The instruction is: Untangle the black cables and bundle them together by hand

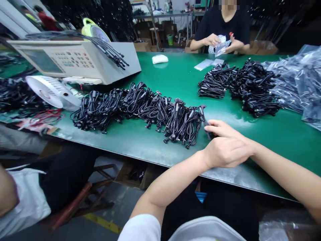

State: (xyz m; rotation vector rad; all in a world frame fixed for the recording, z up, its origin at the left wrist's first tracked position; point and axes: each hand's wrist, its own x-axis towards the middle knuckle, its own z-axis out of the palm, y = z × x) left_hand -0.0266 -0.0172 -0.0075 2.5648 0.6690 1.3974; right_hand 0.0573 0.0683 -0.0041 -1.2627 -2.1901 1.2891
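Above the green table, near its front edge, my two hands meet and cross. My right hand [222,128], coming from the right, has its fingers closed on a black cable [207,126] whose connector end points up and left. My left hand [227,152] lies in front of it, fingers curled and pressed together; whatever they hold is hidden. Just left of the hands, a long row of coiled black cables [183,122] lies in bundles on the table [152,147].
More cable bundles [253,83] lie at the right, beside clear plastic bags [298,80]. Across the table a person's hands [225,43] hold a small bag. A beige instrument [117,62] and a white fan [47,92] stand left. Another person sits at lower left.
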